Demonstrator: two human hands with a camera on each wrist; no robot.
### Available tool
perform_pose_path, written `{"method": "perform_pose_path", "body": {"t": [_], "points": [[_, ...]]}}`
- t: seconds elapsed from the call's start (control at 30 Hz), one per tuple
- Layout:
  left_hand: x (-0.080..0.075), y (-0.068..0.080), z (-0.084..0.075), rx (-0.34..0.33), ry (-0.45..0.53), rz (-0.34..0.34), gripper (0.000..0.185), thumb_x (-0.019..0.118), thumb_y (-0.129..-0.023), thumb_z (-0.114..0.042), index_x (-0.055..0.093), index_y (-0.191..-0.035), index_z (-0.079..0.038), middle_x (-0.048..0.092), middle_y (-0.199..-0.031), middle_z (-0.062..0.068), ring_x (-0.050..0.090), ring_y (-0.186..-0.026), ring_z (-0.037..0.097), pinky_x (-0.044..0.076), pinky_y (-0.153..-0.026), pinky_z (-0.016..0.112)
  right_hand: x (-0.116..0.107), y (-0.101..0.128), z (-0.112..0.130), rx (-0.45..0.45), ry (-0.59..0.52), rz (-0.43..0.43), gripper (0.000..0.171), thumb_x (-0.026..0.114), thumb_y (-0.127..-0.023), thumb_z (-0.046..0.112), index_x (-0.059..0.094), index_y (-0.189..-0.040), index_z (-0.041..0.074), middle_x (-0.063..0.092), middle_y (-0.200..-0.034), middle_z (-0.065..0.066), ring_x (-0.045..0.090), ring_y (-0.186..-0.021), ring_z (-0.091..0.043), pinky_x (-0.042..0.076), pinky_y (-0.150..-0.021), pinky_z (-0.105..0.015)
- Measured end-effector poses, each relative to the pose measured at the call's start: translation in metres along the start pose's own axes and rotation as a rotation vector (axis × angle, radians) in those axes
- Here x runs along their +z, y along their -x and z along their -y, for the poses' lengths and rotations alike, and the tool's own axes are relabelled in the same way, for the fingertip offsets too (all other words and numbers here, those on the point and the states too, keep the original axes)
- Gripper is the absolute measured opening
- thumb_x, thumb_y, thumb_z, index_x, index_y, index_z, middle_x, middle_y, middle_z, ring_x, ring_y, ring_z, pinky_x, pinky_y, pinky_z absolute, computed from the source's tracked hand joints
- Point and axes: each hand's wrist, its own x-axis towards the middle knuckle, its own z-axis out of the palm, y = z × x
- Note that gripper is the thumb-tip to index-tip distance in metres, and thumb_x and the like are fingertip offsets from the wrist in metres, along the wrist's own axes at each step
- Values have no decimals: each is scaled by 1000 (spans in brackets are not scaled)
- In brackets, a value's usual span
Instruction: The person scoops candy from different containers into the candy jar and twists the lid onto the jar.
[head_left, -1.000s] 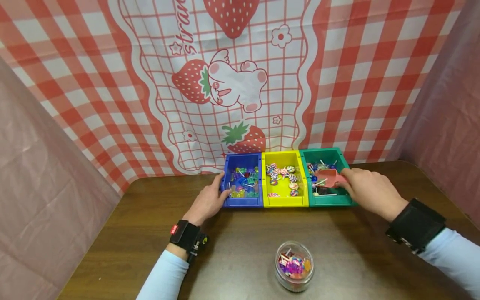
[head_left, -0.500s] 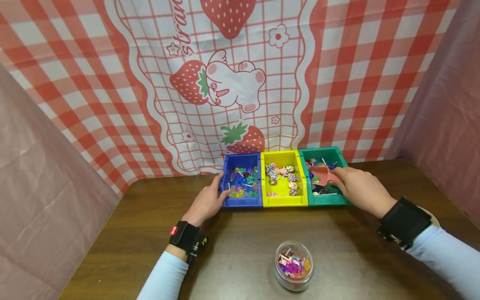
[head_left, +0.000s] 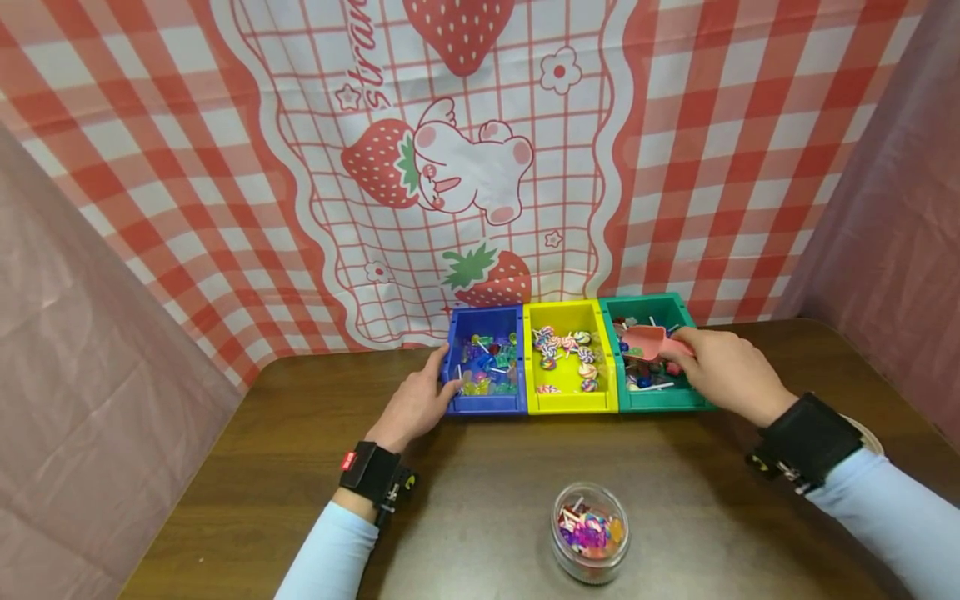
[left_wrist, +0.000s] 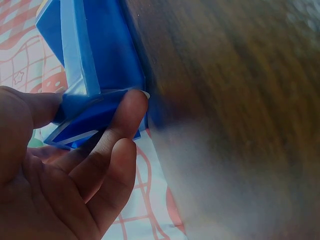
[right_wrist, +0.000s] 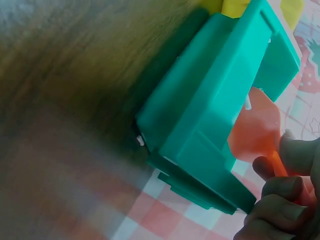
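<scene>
Three small bins stand side by side at the table's far edge: blue (head_left: 484,403), yellow (head_left: 570,403) and green (head_left: 660,402), each with small candies inside. My left hand (head_left: 420,400) grips the blue bin's (left_wrist: 95,65) left front corner, thumb on the rim, fingers (left_wrist: 122,122) against its outer wall. My right hand (head_left: 723,371) holds a pink scoop (head_left: 647,340) by its handle, its bowl raised over the green bin. In the right wrist view the scoop (right_wrist: 255,130) hangs beyond the green bin's (right_wrist: 210,120) wall, with my curled fingers (right_wrist: 280,200) round the handle.
A clear round jar (head_left: 590,533) holding colourful candies stands near the front middle of the brown table (head_left: 480,483). A strawberry-print checked cloth (head_left: 465,167) hangs behind the bins, with pink drapes at both sides.
The scoop dipped into the green bin's candies, then lifted and now sits higher over the bin. My left hand has stayed on the blue bin.
</scene>
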Motion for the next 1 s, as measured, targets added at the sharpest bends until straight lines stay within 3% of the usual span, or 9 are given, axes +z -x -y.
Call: {"method": "perform_pose_path", "body": {"t": [0.23,0.5,0.77,1.0], "points": [[0,0,-1,-1,2,-4,68,56,-102,-39,25,-158,-16,54,-140,23,60,-115,29,46,-98,51,1,6,-5,47,-77,-55,37,63,-99,29,63,-112,-5,47,-65,-2,43,-54,-18,32,-49,-33],[1,0,0,-7,7,-3,68,56,-102,-39,25,-158,-16,53,-141,23,59,-118,30,45,-100,51,4,10,-6,114,-166,-107,38,61,-101,25,60,-119,-8,51,-71,-6,44,-57,-21,32,-48,-33],[1,0,1,14,-6,-18,68,57,-102,-39,26,-158,-15,55,-139,23,59,-118,32,46,-98,51,7,17,-9,163,-218,-162,45,54,-104,34,59,-120,-7,50,-71,-7,43,-60,-23,31,-50,-34],[2,0,1,7,-5,-20,68,57,-101,-39,27,-157,-15,55,-139,23,60,-116,31,46,-98,51,8,21,-13,205,-254,-249,44,54,-103,35,61,-120,-6,57,-81,-13,46,-68,-29,34,-56,-36]]}}
